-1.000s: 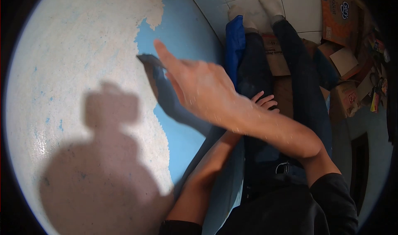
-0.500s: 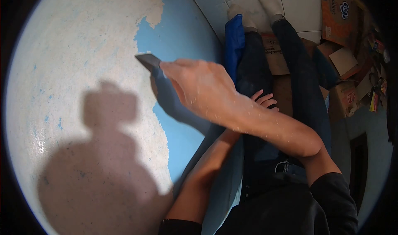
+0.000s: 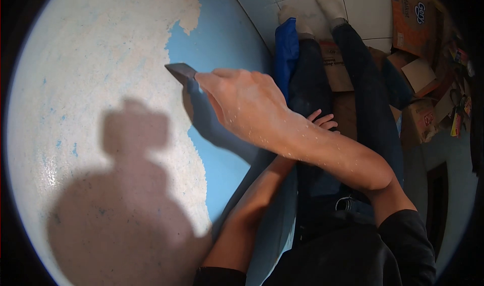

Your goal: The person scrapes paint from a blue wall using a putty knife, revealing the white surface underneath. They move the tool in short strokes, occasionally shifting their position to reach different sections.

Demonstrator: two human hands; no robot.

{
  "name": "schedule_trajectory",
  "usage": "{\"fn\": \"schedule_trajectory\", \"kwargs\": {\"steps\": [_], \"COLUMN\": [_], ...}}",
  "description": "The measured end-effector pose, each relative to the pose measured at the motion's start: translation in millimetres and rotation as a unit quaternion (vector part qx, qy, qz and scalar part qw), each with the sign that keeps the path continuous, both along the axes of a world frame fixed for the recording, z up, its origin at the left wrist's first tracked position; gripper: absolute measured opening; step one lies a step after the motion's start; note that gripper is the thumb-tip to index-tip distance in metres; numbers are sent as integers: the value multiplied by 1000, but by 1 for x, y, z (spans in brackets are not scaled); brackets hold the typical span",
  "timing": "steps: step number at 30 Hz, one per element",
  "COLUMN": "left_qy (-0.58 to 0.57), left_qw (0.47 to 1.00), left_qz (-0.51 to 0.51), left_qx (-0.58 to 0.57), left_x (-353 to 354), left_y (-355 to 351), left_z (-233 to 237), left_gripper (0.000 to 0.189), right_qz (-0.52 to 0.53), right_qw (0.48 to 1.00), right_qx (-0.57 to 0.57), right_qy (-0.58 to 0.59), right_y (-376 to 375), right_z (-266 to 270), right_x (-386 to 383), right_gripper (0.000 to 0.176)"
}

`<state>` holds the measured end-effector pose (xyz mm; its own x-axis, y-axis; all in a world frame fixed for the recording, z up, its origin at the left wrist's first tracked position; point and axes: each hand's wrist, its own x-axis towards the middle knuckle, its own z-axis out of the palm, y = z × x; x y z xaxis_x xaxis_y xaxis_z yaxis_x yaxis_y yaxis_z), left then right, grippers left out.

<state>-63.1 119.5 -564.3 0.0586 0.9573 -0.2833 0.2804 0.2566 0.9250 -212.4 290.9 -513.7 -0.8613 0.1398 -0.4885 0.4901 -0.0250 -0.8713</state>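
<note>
My right hand (image 3: 247, 97) is closed around a paint scraper (image 3: 181, 72), its dark blade reaching left to the ragged edge of the blue paint. Whether the blade presses on the wall (image 3: 85, 84) or just hovers cannot be made out. Left of that edge the wall is bare and whitish with small blue flecks; to the right lies blue paint (image 3: 227, 39). Pale flakes dot my right wrist and forearm. Beneath that forearm, my left hand (image 3: 323, 120) rests by my thigh, fingers spread and holding nothing visible. The palm is hidden.
Cardboard boxes (image 3: 413, 19) stand at the upper right, with more boxes (image 3: 417, 119) and small packets below. A blue cloth or bag (image 3: 286, 54) lies along my leg. White floor tiles (image 3: 368, 14) show around my socked feet. My shadow falls on the wall.
The blade has tilted slightly and its tip sits a touch higher. My right hand has barely moved, and my left hand stays in place.
</note>
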Motion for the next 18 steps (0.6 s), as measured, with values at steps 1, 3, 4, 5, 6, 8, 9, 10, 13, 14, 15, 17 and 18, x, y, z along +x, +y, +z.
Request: {"fn": "schedule_trajectory", "kwargs": {"steps": [1, 3, 4, 5, 6, 8, 9, 10, 13, 14, 15, 17, 18], "left_qy": [0, -12, -4, 3, 8, -22, -11, -1, -14, -17, -9, 1, 5], "left_qw": [1000, 1000, 1000, 1000, 1000, 999, 1000, 1000, 1000, 1000, 1000, 1000, 1000], "left_qz": [-9, -12, -9, -7, -5, -19, -20, -19, -11, -5, -17, -15, -14], "left_qx": [-7, -19, -13, -10, -7, -18, -18, -17, -18, -14, -9, -15, -18], "left_x": [4, 7, 6, 6, 5, 3, 5, 5, 5, 2, 4, 10, 8], "left_y": [-3, -4, -2, -1, 0, -1, -1, -1, -1, 1, -1, -5, -2], "left_z": [-1, -1, -2, -1, 1, -1, 0, -1, 2, 0, -2, -1, 0], "left_gripper": [43, 42, 42, 43, 43, 43, 43, 43, 44, 44, 43, 44, 44], "right_qz": [-6, -18, -18, -18, -18, 10, 23, 10, -9, -7, -6, -15, -19], "right_qw": [1000, 1000, 1000, 1000, 1000, 1000, 1000, 1000, 1000, 1000, 1000, 999, 999], "right_qx": [1, 0, 6, 9, 13, 2, -1, 3, 5, 15, 29, 26, 26], "right_qy": [3, 5, 4, 1, -2, -12, -15, -3, 4, 1, -1, 14, 22], "right_y": [0, -4, -3, -2, -3, 2, 5, 5, -3, -5, -4, -2, -2], "right_z": [4, 19, 14, 5, 2, 4, 2, 3, 9, -2, -9, 1, 8], "right_x": [2, 10, 7, 2, 1, -2, -4, -3, 4, -2, -7, -3, 0], "right_gripper": [18, 18, 18, 17, 17, 17, 17, 17, 16, 16, 16, 16, 16]}}
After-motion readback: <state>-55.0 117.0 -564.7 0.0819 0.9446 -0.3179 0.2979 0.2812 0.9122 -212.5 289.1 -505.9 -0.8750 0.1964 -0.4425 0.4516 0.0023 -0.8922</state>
